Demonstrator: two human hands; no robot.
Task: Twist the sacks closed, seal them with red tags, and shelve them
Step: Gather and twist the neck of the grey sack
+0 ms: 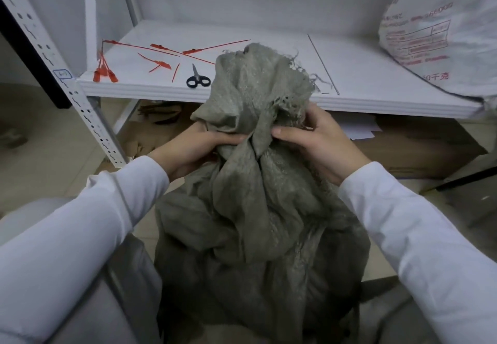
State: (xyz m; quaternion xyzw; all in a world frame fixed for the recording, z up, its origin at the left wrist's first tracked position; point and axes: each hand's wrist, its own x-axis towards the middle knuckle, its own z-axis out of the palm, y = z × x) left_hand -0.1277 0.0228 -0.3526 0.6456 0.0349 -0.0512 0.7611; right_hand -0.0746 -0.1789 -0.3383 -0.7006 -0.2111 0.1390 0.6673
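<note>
White sleeves nearest, both arms reaching far. Grey sack (258, 204) upright between them, long axis vertical, frayed mouth pointing up and blocking part of shelf (269, 96) edge. Left hand (193, 150) and right hand (317, 142) clamp fingers round gathered neck. On shelf: red tags (161, 63) scattered far left, scissors (197, 77) (handles near), white printed sack (441, 34) far right. Cardboard below shelf.

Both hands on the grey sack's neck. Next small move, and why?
Likely twist the neck of the grey sack tighter with the right hand while the left hand holds it: both grip a bunched but loose neck, the frayed mouth flares above, and the red tags lie on the shelf.
</note>
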